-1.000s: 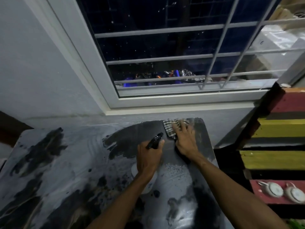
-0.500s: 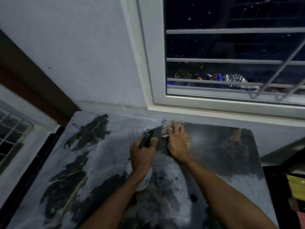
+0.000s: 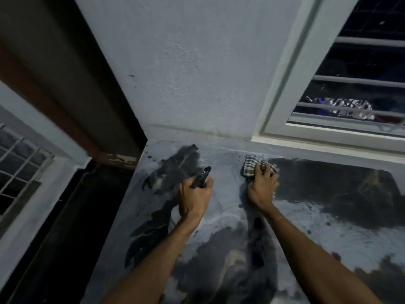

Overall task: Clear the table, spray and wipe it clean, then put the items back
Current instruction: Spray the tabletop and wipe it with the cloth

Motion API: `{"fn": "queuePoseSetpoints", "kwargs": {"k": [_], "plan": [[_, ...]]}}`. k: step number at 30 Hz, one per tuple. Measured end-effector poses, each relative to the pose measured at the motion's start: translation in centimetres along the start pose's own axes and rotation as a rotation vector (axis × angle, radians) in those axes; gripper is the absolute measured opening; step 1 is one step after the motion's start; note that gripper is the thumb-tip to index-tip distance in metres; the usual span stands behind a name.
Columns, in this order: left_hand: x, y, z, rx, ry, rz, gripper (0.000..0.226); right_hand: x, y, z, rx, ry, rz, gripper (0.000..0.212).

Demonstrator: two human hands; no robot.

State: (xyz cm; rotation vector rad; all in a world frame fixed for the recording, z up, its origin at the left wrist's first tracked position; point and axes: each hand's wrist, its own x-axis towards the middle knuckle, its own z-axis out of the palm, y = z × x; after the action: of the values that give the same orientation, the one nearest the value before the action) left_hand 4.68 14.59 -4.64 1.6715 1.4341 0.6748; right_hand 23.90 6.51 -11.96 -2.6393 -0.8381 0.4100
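The table (image 3: 306, 227) has a grey-and-black marbled top with nothing standing on it. My left hand (image 3: 194, 197) grips a spray bottle (image 3: 201, 177); only its black nozzle shows above my fingers, pointing toward the far left of the table. My right hand (image 3: 262, 187) presses a checked cloth (image 3: 252, 166) flat on the tabletop near the far edge, just below the window sill. The patch to the right of the cloth looks darker and wet.
A white wall (image 3: 197, 73) rises behind the table. A barred window (image 3: 355, 84) is at the upper right, its sill just above the table's far edge. A dark doorway or gap (image 3: 72, 216) drops off along the table's left edge, with another grille (image 3: 17, 167) beyond.
My right hand has slid the cloth leftward along the far edge of the table. The left hand with the bottle moved left too, and my view swung to the table's left corner.
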Motion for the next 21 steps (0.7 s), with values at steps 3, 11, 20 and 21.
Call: {"fn": "queuePoseSetpoints", "kwargs": {"k": [3, 11, 20, 21], "plan": [[1.8, -1.7, -3.4, -0.011, 0.005, 0.037, 0.041, -3.0, -5.0, 2.7, -0.069, -0.057, -0.186, 0.068], [5.8, -5.4, -10.1, -0.001, 0.068, -0.042, 0.048, -1.8, -11.3, 4.6, -0.119, -0.027, -0.057, 0.063], [9.5, -8.0, -15.4, -0.039, 0.122, -0.086, 0.046, -0.5, -23.5, 9.5, -0.093, -0.097, -0.330, 0.068], [9.7, -8.3, -15.8, -0.048, 0.131, -0.068, 0.044, -1.2, -24.9, 10.6, -0.133, -0.148, -0.502, 0.071]]}}
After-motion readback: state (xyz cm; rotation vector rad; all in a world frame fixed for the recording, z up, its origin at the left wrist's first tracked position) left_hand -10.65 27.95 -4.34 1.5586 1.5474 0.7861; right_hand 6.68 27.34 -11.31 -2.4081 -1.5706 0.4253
